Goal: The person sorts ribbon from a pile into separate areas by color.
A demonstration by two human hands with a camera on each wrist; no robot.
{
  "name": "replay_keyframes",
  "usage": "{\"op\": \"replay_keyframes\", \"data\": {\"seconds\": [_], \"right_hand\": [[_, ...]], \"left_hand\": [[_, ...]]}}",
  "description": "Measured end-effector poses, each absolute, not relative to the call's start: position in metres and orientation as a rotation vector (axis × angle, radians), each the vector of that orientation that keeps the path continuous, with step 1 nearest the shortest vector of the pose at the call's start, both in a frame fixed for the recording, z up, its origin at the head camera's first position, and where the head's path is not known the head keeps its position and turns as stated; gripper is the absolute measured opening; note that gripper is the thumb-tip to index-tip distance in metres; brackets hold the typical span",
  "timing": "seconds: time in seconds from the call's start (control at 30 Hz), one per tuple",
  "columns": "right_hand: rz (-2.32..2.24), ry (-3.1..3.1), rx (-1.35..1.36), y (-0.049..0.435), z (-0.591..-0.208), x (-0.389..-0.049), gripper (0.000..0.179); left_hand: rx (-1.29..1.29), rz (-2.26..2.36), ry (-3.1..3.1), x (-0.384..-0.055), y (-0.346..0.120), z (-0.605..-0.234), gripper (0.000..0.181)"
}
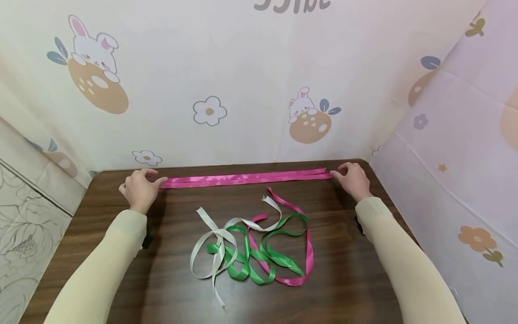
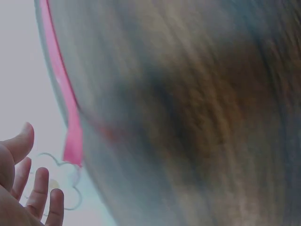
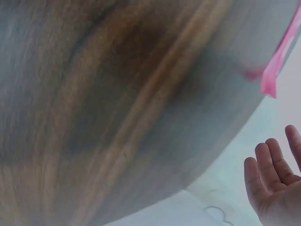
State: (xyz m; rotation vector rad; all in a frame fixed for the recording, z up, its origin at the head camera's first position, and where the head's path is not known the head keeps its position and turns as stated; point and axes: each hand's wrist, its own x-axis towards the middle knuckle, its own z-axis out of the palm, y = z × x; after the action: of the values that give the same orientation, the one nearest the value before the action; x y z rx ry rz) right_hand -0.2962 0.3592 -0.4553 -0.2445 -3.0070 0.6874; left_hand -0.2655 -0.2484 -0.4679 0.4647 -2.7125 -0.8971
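Two pink ribbon strips (image 1: pixel 247 178) lie stretched side by side along the back of the wooden table, nearly parallel. At their left end is my left hand (image 1: pixel 140 186), its thumb tip at or just beside the ribbon and its fingers apart from the thumb. My right hand (image 1: pixel 354 180) is in the same way at the right end. In the left wrist view the left hand (image 2: pixel 28 183) has spread fingers, and the pink ribbon's end (image 2: pixel 73 148) hangs free of them. The right wrist view shows the right hand (image 3: pixel 277 183) with extended fingers, below the ribbon's end (image 3: pixel 269 82).
Nearer on the table (image 1: pixel 344 279) lies a loose tangle: a white ribbon (image 1: pixel 213 265), green ribbon (image 1: pixel 283 260) and another pink ribbon (image 1: pixel 309 256). A patterned cloth (image 1: pixel 251 58) with rabbits and flowers hangs behind the table, and a similar one (image 1: pixel 453 180) stands at right.
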Motion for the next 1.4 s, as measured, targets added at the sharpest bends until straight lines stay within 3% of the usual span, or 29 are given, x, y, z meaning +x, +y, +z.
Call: {"op": "replay_keyframes", "data": {"seconds": [0.6, 1.4], "right_hand": [[0.713, -3.020, 0.034, 0.332, -0.439, -0.258, 0.049], [0.896, -2.964, 0.092, 0.305, -0.456, -0.211, 0.041]], "left_hand": [[0.008, -0.933, -2.690, -0.269, -0.176, -0.433, 0.036], [-0.508, -0.965, -2.744, -0.259, -0.071, -0.425, 0.032]]}}
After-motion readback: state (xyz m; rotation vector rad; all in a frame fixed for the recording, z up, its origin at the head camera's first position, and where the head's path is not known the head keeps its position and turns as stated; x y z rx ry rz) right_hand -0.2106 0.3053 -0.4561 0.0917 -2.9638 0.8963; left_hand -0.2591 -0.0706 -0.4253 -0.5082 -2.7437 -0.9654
